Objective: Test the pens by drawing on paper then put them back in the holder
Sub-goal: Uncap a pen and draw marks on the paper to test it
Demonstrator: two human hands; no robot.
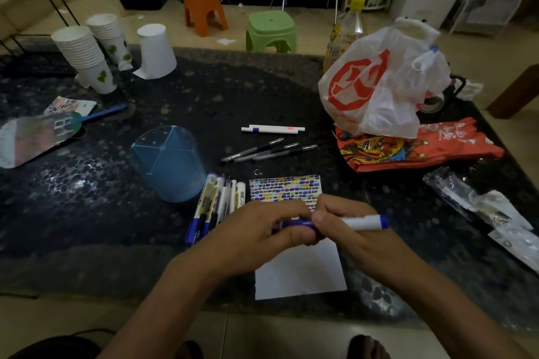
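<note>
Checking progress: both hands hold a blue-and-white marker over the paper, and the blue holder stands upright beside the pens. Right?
Not quite. In the head view the blue holder lies tipped over. Both the left hand and right hand do hold the marker over the paper.

**Open lane across the middle of the dark table**

The speckled black stone table (233, 90) lies bare at its centre. Stacked white paper cups (84, 55) crowd the far left corner; a white and red plastic bag (379, 87) blocks the far right. The translucent blue holder (169, 163) stands left of centre.
</note>
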